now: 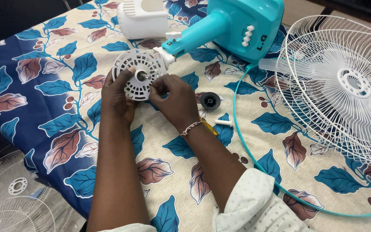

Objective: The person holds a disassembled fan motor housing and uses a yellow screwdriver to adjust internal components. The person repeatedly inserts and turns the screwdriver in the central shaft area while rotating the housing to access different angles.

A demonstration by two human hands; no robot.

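The round white motor housing (139, 74), slotted with vents and with a metal shaft at its centre, lies on the leaf-patterned cloth of the desk (44, 86) and serves as the hub of everything here. The left hand (117, 95) curls around its lower left rim, fingers closed on the edge to grip it. The right hand (174, 96), a bracelet at the wrist, is pinched nearly closed just to the housing's right, fingertips meeting beside the shaft; whether they hold some small part cannot be told. Up and to the right of the housing, joined to it by a neck, is the turquoise fan body (232, 25). Directly above the housing stands a white plastic cover (142, 18). To its right lie a black round knob (210, 101) and, farther off, the white wire fan guard (344, 86).
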